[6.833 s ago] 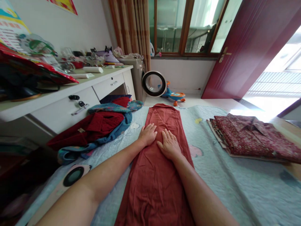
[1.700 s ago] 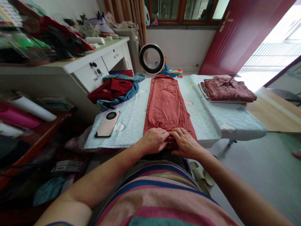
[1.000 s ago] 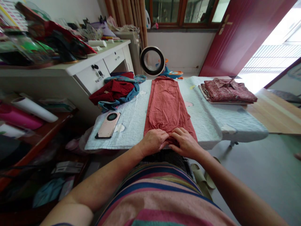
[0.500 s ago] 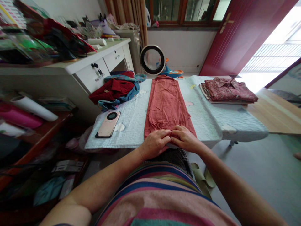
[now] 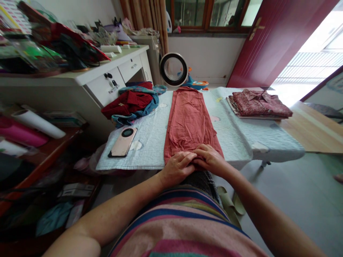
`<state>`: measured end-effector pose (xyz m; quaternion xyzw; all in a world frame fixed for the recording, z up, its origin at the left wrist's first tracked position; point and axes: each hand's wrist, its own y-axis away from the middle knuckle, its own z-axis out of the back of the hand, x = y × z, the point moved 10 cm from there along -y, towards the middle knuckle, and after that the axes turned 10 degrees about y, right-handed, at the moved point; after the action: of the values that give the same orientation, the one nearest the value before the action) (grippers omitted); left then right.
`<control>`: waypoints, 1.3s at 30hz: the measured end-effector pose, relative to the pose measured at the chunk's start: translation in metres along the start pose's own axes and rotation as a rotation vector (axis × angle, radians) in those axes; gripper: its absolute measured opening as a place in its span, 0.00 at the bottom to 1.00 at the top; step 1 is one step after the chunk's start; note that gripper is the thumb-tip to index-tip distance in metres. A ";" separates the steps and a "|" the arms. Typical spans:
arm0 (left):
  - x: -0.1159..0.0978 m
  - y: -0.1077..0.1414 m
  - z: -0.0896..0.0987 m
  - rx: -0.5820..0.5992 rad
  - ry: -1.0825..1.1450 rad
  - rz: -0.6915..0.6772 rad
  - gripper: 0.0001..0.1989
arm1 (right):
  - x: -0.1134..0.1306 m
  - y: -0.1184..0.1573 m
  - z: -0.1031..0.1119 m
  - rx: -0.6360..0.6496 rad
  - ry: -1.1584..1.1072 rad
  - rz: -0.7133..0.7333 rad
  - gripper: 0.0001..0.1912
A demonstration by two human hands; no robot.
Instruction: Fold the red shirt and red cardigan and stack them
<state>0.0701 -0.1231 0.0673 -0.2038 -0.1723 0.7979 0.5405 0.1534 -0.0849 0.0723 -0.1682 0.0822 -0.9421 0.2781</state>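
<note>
Shirt: the rust-red shirt (image 5: 189,117) lies lengthwise on the pale blue quilt (image 5: 150,151), collar at the far end, creased across the middle; its near end runs under the hands and is mostly covered.
Left hand: the left hand (image 5: 179,167) lies over the near end, fingers bent and touching the other hand's fingertips — whether it grips cloth cannot be told, its underside being hidden.
Right hand: the right hand (image 5: 211,159) is closed on the near end, a little bunched cloth showing between thumb and fingers.
Phone: the phone (image 5: 122,143) lies camera side up (screen hidden) near the quilt's left corner.
Clothes heap: the dark red and blue clothes (image 5: 131,101) overlap too much to separate.
Folded stack: the patterned top (image 5: 261,103) hides most of whatever lies beneath.
Slippers: the slippers (image 5: 227,201) are partly behind the striped top (image 5: 182,223) and right arm.
Desk: cut off at left, its clutter blurred — few items readable.
</note>
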 end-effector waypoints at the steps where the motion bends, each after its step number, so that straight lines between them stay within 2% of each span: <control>1: 0.001 0.001 0.002 -0.021 0.005 0.016 0.07 | 0.002 0.001 0.000 -0.002 0.009 0.011 0.11; 6: 0.003 0.002 0.011 -0.095 0.032 0.056 0.08 | 0.008 0.005 -0.001 -0.007 0.052 0.044 0.09; 13: 0.007 -0.003 0.009 -0.024 0.081 0.070 0.09 | 0.008 0.010 0.001 0.010 0.027 -0.004 0.10; 18: 0.016 -0.009 0.008 0.049 0.155 0.109 0.06 | 0.012 0.015 -0.004 0.041 0.059 -0.042 0.22; 24: 0.031 -0.012 0.003 0.092 0.284 0.243 0.03 | 0.008 0.010 -0.011 0.049 0.160 -0.099 0.07; 26: 0.032 -0.013 0.007 0.071 0.294 0.269 0.07 | 0.007 0.006 -0.011 0.069 0.171 -0.100 0.06; 28: 0.032 -0.015 0.013 0.051 0.252 0.271 0.17 | 0.005 0.003 -0.007 0.074 0.173 -0.102 0.06; 30: 0.033 -0.015 0.012 0.084 0.190 0.277 0.22 | 0.005 0.001 -0.004 0.076 0.169 -0.102 0.07; 34: 0.038 -0.016 -0.001 0.198 0.166 0.304 0.09 | 0.006 0.001 0.000 0.081 0.137 -0.119 0.07; 39: 0.044 -0.021 -0.001 0.262 0.230 0.290 0.10 | 0.005 0.003 0.002 0.034 0.091 -0.152 0.10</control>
<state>0.0724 -0.0749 0.0704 -0.2440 0.0268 0.8544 0.4579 0.1515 -0.0907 0.0747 -0.1262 0.0659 -0.9684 0.2046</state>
